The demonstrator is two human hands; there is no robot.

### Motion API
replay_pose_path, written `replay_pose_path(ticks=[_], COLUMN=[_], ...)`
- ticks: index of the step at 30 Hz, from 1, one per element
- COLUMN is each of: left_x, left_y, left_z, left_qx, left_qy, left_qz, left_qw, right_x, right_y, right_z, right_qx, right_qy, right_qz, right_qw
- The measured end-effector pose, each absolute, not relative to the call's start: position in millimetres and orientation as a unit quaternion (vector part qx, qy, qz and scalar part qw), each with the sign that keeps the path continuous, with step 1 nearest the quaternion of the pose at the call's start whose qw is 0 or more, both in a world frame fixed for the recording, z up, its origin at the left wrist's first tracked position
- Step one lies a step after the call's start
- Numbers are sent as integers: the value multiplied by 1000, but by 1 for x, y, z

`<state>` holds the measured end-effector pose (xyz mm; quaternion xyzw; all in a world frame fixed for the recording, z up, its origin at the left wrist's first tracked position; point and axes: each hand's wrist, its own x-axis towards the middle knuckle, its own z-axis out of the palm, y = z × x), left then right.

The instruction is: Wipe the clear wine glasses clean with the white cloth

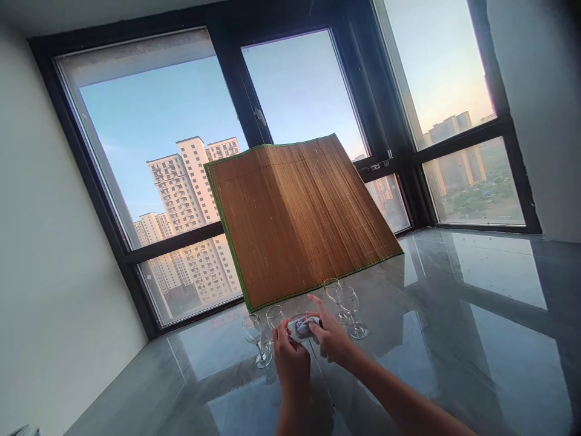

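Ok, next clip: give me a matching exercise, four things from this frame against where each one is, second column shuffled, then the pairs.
Things:
1. bamboo mat
2. cloth
3. pair of wine glasses
4. left hand

Places:
A. between both hands, at a glass
B. propped against the window
C. right of the hands, on the glossy floor
D. gripping the glass being wiped

Pairs: 1-B, 2-A, 3-C, 4-D

One view only, from a camera on the person's head, tilted so the scene leans clockwise. It faces forward and slightly down across a glossy floor (454, 315) toward the big windows (295, 91) at 12 o'clock. Both forearms enter from 6 o'clock, close to the lens; the windows stand far off.
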<state>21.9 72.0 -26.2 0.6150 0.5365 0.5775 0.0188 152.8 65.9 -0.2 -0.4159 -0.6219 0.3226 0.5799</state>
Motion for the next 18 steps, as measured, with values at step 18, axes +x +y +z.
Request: replay_pose_path(ticks=[18], left_x=[23], left_y=[68], left_z=[-22], left_qx=[623], left_qy=[556], left_qz=[547], left_qw=[67], right_x=[164], right_y=[57], right_z=[9], right_qx=[-479], right_qy=[-707], right_qz=[233], right_qw=[465])
